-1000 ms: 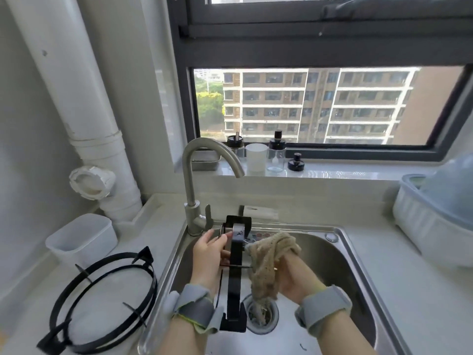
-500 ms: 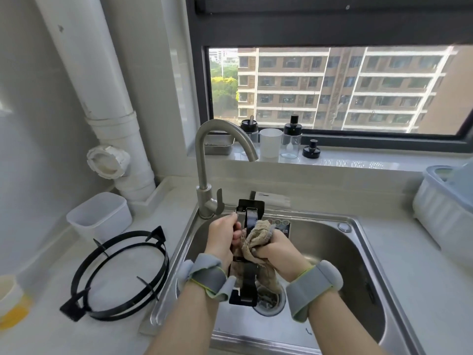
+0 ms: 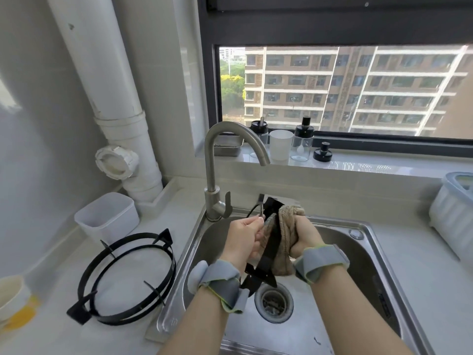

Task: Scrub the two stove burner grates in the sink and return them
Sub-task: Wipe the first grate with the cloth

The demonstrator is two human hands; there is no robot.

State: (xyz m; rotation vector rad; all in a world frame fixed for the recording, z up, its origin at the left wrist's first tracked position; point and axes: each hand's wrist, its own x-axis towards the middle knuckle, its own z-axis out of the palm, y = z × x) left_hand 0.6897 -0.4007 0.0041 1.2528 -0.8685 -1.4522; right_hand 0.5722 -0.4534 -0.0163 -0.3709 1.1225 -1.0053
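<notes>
A pale grey desk (image 3: 422,290) runs under a dark-framed window (image 3: 358,93), with a stainless steel sink (image 3: 358,272) set into it below a curved steel faucet (image 3: 210,160). One black ring-shaped metal burner grate (image 3: 77,311) lies flat on the desk just left of the sink. Over the basin the left hand (image 3: 243,239) pinches the upper rim of a second black burner grate (image 3: 271,242), held on edge. The right hand (image 3: 305,237) has its grip curled tight round a beige knitted cloth (image 3: 286,242) pressed against that grate.
</notes>
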